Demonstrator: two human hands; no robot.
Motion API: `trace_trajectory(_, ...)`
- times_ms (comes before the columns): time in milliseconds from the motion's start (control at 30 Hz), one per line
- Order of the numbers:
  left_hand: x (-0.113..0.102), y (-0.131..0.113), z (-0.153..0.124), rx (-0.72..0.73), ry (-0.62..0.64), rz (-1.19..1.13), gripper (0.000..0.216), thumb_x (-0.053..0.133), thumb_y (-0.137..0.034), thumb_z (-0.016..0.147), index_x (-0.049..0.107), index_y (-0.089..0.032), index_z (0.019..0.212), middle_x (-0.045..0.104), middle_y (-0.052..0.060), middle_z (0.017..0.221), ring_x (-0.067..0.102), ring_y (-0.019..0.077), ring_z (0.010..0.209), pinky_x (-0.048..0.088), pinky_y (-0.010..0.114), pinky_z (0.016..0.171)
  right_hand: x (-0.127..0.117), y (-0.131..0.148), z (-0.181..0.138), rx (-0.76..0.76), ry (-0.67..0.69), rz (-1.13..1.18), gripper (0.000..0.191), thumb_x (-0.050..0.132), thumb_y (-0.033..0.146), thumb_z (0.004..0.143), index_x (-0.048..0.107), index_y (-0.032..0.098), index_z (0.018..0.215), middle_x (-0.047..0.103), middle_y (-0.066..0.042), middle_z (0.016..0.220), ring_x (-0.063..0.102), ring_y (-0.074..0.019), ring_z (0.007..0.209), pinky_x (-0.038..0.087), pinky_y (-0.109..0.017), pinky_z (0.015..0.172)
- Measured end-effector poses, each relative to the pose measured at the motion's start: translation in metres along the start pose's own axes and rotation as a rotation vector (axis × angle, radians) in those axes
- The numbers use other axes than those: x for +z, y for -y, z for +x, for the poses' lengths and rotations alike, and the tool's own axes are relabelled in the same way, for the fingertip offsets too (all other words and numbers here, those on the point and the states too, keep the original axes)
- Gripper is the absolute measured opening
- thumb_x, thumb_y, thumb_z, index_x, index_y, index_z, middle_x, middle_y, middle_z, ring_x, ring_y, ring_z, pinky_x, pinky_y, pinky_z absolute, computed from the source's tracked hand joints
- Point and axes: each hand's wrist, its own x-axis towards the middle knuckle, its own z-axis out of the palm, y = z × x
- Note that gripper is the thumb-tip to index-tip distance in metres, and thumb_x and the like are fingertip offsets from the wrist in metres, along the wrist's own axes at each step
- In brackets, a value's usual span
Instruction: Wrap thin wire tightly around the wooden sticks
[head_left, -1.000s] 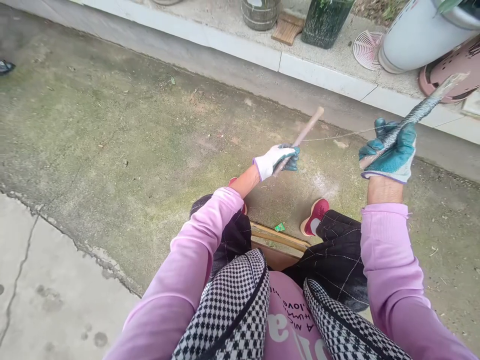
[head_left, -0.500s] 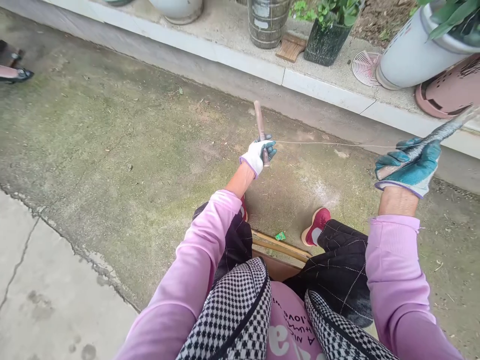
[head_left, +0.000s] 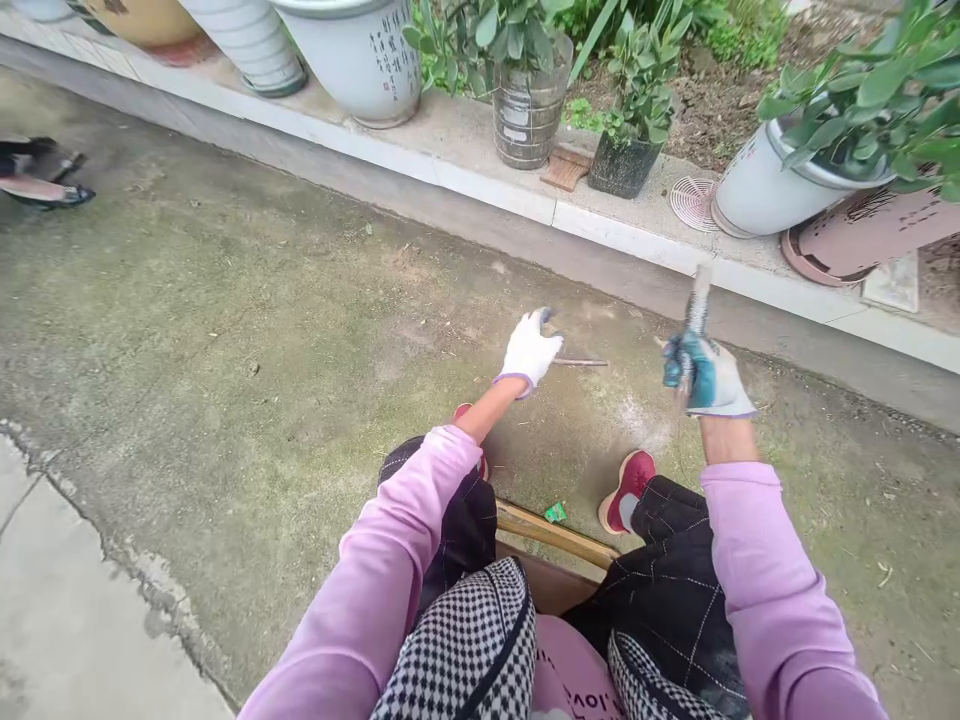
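My left hand (head_left: pixel 529 348), in a white glove with dark fingertips, reaches over the ground with thumb and fingers apart. A thin brown stick (head_left: pixel 583 362) shows just right of it; its left end is hidden by the hand, and I cannot tell whether it lies on the ground. My right hand (head_left: pixel 706 372), in a white and teal glove, is closed around an upright stick wound with thin grey thread or wire (head_left: pixel 697 305). That stick is blurred by motion.
A low ledge (head_left: pixel 495 190) runs across the top with several potted plants, including a white pot (head_left: pixel 776 190). Between my red shoes (head_left: pixel 628 487) lies a green wrapper (head_left: pixel 556 512), beside a wooden bar (head_left: pixel 555 533). Another person's foot (head_left: pixel 71 196) is at far left.
My left hand has opened from the brown stick, which now lies crosswise beside it. My right hand has moved left with the wound stick, now upright. The taut strand between them no longer shows.
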Motion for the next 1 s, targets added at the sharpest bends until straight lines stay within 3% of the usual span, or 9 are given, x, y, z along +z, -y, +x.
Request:
trace_trajectory(133,0.004,-0.029,-0.026,0.457,0.036,0.365,0.05,0.058,-0.019,0.109,0.07,-0.021,0.157,0.067,0.017,0.165,0.06,0.0339,0.154,0.049,0.052,0.128,0.04,-0.018,-0.012,-0.024,0.18,-0.712,0.031,0.079,0.053,0.085,0.067,0.025,0.091,0.074,-0.004,0.08,0.063,-0.0193,0.061,0.052,-0.031,0.056)
trace_trajectory(233,0.003,-0.036,-0.039,0.744,0.199,0.541,0.052,0.056,-0.014,0.109,0.068,-0.019,0.16,0.068,0.02,0.163,0.058,0.0344,0.157,0.044,0.053,0.13,0.065,-0.024,-0.02,-0.083,0.314,-1.305,0.022,0.076,0.042,0.095,0.077,0.022,0.105,0.085,-0.014,0.103,0.08,-0.0289,0.095,0.057,-0.032,0.079)
trace_trajectory(367,0.001,-0.034,-0.044,0.711,0.458,0.674,0.057,0.052,-0.012,0.108,0.063,-0.015,0.164,0.077,0.021,0.144,0.07,0.0316,0.138,0.049,0.045,0.118,0.082,-0.026,-0.028,-0.036,0.522,-1.58,0.034,0.072,0.045,0.104,0.083,0.016,0.118,0.086,-0.023,0.123,0.082,-0.0353,0.116,0.059,-0.034,0.09)
trace_trajectory(467,-0.003,-0.032,-0.042,0.68,0.517,0.673,0.061,0.053,-0.014,0.107,0.06,-0.016,0.168,0.077,0.02,0.145,0.069,0.0334,0.137,0.049,0.046,0.116,0.078,-0.026,-0.031,-0.043,0.537,-1.469,0.029,0.072,0.043,0.103,0.084,0.018,0.111,0.087,-0.019,0.115,0.083,-0.0317,0.105,0.06,-0.033,0.086)
trace_trajectory(633,-0.009,-0.028,-0.035,0.615,0.543,0.56,0.065,0.062,-0.016,0.101,0.063,-0.017,0.166,0.077,0.019,0.146,0.07,0.0348,0.139,0.048,0.048,0.122,0.064,-0.023,-0.035,0.053,0.585,-0.924,0.017,0.076,0.037,0.094,0.077,0.02,0.092,0.08,-0.006,0.081,0.07,-0.0192,0.067,0.06,-0.028,0.061)
trace_trajectory(767,-0.012,-0.029,-0.028,0.517,0.563,0.174,0.074,0.073,-0.016,0.09,0.065,-0.021,0.163,0.078,0.014,0.149,0.073,0.0311,0.136,0.053,0.047,0.123,0.06,-0.024,-0.035,0.159,0.581,-0.669,0.015,0.084,0.03,0.083,0.074,0.019,0.085,0.072,-0.003,0.072,0.065,-0.0149,0.058,0.06,-0.025,0.054)
trace_trajectory(867,-0.014,-0.032,-0.025,0.366,0.413,-0.207,0.061,0.073,-0.013,0.09,0.073,-0.019,0.151,0.08,0.012,0.143,0.076,0.0245,0.126,0.057,0.04,0.118,0.059,-0.028,-0.03,0.156,0.503,-0.535,0.022,0.087,0.035,0.081,0.072,0.019,0.085,0.073,-0.004,0.074,0.065,-0.0147,0.057,0.061,-0.026,0.051)
trace_trajectory(933,-0.013,-0.034,-0.022,0.18,0.212,-0.391,0.043,0.071,-0.012,0.093,0.078,-0.017,0.135,0.083,0.011,0.13,0.076,0.0213,0.116,0.058,0.035,0.112,0.057,-0.03,-0.025,0.139,0.44,-0.396,0.033,0.09,0.046,0.081,0.071,0.02,0.091,0.075,-0.005,0.079,0.066,-0.0154,0.057,0.063,-0.028,0.051)
trace_trajectory(1000,-0.01,-0.035,-0.021,-0.023,0.095,-0.538,0.022,0.072,-0.014,0.095,0.079,-0.015,0.117,0.083,0.008,0.112,0.075,0.0177,0.101,0.059,0.031,0.101,0.055,-0.032,-0.02,0.112,0.393,-0.297,0.044,0.091,0.057,0.08,0.07,0.022,0.097,0.078,-0.006,0.082,0.067,-0.0163,0.058,0.065,-0.03,0.055)
